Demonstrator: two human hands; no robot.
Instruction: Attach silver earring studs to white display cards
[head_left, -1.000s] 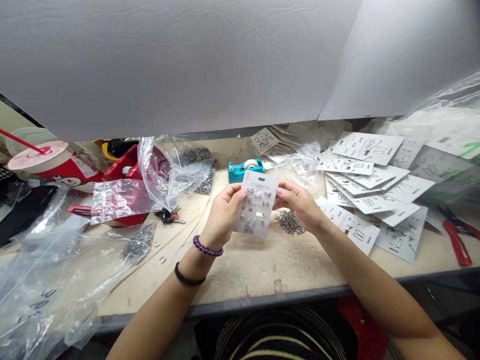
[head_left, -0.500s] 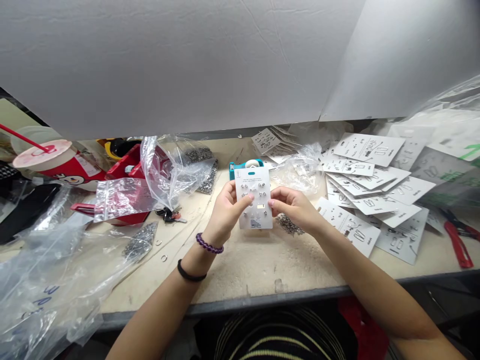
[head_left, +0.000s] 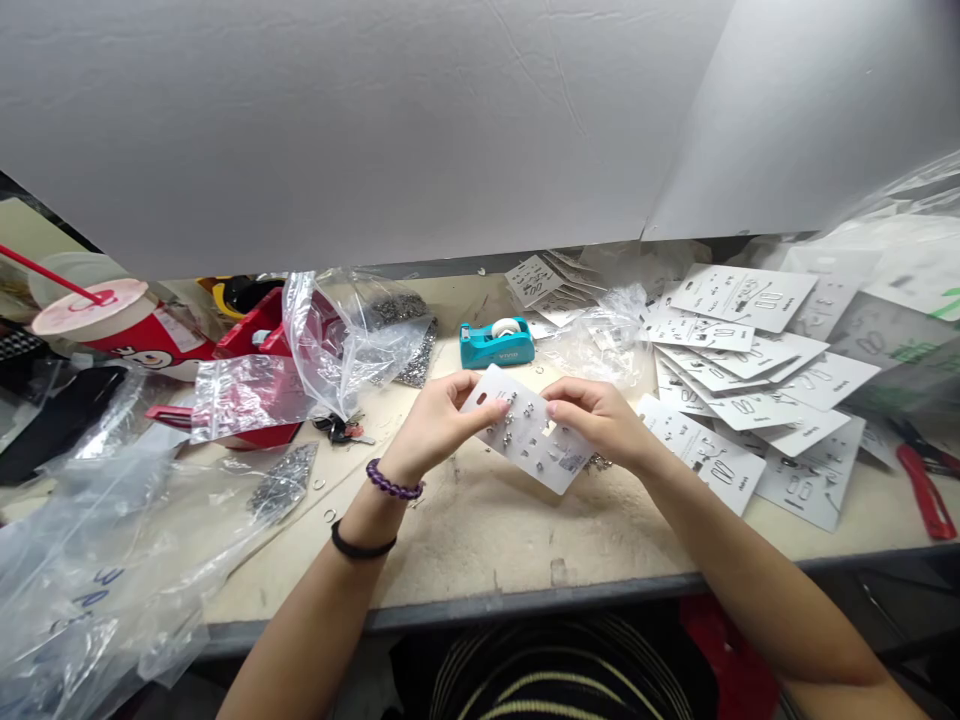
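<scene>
A white jewelry card [head_left: 534,452] hangs tilted above the table, with small silver metal pieces in rows on its face and a slot near its upper left end. My left hand [head_left: 441,418] pinches that end, the thumb lying on the face and the fingers behind. At the upper right edge, my right hand [head_left: 600,422] is closed on the card with its thumb near a small rectangular cutout. Partly covered by the card and this hand, a few small metal pieces [head_left: 600,461] lie on the table. Beyond the card stands a teal tape dispenser [head_left: 496,346].
Fanned cards [head_left: 757,375] pile up on the right, near red-handled pliers [head_left: 926,495]. Clear plastic bags [head_left: 135,560] spread over the left, by a red tool or holder [head_left: 255,430] and a tilted red cup [head_left: 142,335]. Another bag [head_left: 401,310] holds dark metal pieces.
The card has turned from upright to slanted, its slotted end swinging to the left. My left hand has shifted slightly left, and the tape dispenser is now uncovered.
</scene>
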